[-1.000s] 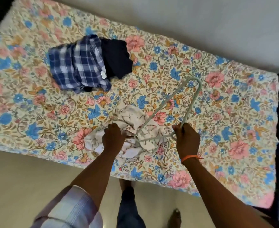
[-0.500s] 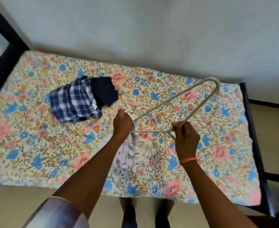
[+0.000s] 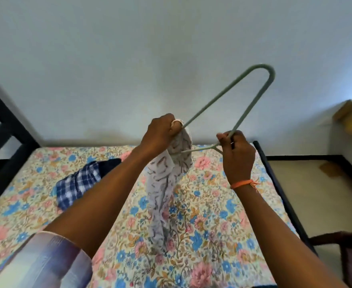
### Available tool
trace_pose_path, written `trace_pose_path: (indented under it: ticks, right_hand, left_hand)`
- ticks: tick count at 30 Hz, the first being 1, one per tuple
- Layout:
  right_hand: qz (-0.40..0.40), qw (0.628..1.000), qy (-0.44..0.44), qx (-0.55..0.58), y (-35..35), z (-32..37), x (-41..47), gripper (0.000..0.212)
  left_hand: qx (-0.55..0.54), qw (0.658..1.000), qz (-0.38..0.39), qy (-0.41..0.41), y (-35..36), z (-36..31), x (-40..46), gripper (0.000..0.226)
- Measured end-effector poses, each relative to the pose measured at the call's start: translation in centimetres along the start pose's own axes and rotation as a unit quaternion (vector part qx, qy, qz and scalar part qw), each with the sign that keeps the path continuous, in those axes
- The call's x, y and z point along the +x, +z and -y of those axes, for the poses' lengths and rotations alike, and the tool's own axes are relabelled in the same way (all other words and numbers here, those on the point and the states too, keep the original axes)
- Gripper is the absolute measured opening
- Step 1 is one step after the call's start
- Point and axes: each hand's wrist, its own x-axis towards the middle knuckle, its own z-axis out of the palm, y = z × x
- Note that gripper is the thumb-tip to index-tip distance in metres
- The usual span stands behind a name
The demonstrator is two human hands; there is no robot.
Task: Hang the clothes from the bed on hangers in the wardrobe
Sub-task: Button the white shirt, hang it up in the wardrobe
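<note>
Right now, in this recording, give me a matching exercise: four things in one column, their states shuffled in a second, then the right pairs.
Things:
1. hanger
2. pale garment
3. checked shirt
4. orange band

States:
A. lying crumpled on the bed
B. tied round the right wrist
C. gripped by the right hand, raised in the air
D. dangling from the left hand

Pairs: 1-C, 2-D, 3-A, 4-B

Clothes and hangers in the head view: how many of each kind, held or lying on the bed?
Hangers: 1, the grey-green hanger, gripped by the right hand.
Garments held: 1, the pale patterned garment, gripped by the left hand.
Garments on the bed: 2, the blue plaid shirt and the dark garment.
Total: 4.
</note>
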Motion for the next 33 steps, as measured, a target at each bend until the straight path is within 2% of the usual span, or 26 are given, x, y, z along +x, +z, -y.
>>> trace_pose_path:
  ticks: [4,7,10,13,15,17,19,23,26,27,30,33]
  right_hand:
    - [0.019,0.998,-0.047,-0.027,-2.7,-1.0,2.0,0.035]
    - [0.080,0.983,-0.115,-0.120,-2.7,-1.7,1.7,0.044]
    - [0.120,0.958,-0.163,-0.206,-2.6,-1.9,1.0,0.034]
    - [0.149,0.951,-0.157,-0.223,-3.0,-1.4,0.6,0.018]
    - [0.194,0.935,-0.134,-0.266,-3.5,-1.1,0.4,0.035]
    - [0.259,0.901,-0.116,-0.327,-4.0,-1.0,0.3,0.050]
    - [0.306,0.880,-0.100,-0.349,-4.4,-0.4,0.1,0.053]
    - [0.334,0.876,-0.076,-0.340,-4.5,1.0,-0.6,0.029]
    - [0.341,0.879,-0.059,-0.327,-4.4,1.5,-0.6,0.025]
    - [0.339,0.881,-0.060,-0.325,-4.3,1.5,-0.6,0.026]
    - [0.343,0.876,-0.063,-0.333,-4.2,1.6,-0.4,0.031]
    - [0.368,0.866,-0.046,-0.336,-4.2,1.1,-0.2,0.027]
  left_hand:
    - [-0.026,0.999,0.023,0.031,-1.7,-3.3,1.1,0.036]
    - [-0.127,0.992,0.012,-0.009,-2.7,-5.5,2.0,0.040]
    - [-0.239,0.968,0.062,-0.044,-4.0,-7.7,3.0,0.033]
    - [-0.300,0.941,0.143,-0.057,-5.2,-8.5,3.5,0.027]
    - [-0.326,0.925,0.184,-0.067,-5.9,-8.6,3.6,0.033]
    - [-0.349,0.912,0.192,-0.096,-6.3,-8.7,3.5,0.039]
    - [-0.367,0.904,0.181,-0.126,-6.2,-9.1,3.1,0.042]
    - [-0.310,0.930,0.180,-0.085,-6.3,-10.4,2.1,0.065]
    - [-0.271,0.939,0.206,-0.052,-7.2,-11.2,1.8,0.093]
    - [-0.270,0.937,0.216,-0.043,-7.5,-11.1,1.8,0.096]
    - [-0.230,0.949,0.216,-0.005,-7.7,-10.9,1.9,0.093]
    - [-0.159,0.969,0.188,0.032,-7.4,-10.4,1.9,0.072]
